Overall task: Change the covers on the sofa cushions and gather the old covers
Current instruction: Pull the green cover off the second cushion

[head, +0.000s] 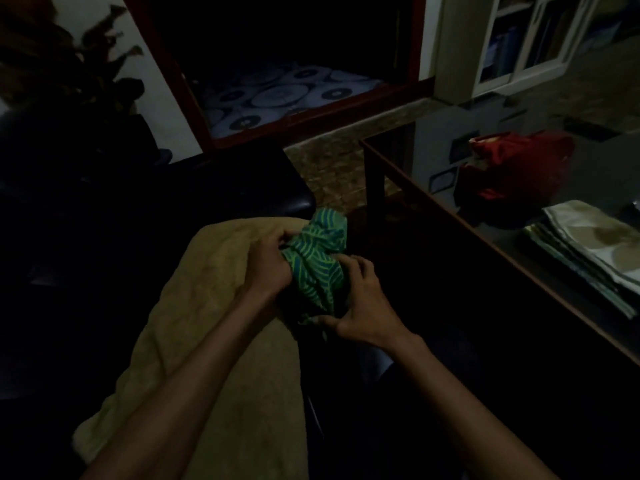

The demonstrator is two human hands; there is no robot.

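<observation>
A bare beige cushion (207,327) lies across my lap, running from bottom left up to the middle. A green cover with a wavy line pattern (317,261) is bunched over its far right corner. My left hand (268,265) grips the bunched cover on its left side. My right hand (360,303) holds the cover's lower right edge, thumb and fingers curled round the cloth. A crumpled red cover (512,174) lies on the glass table. A stack of folded pale covers (588,251) sits near the table's right end.
The dark sofa seat (173,192) stretches to the left. A glass-topped table with a dark wooden frame (433,199) stands to the right. A patterned rug (277,95) shows through a doorway at the back. A plant (86,57) stands at top left. The room is dim.
</observation>
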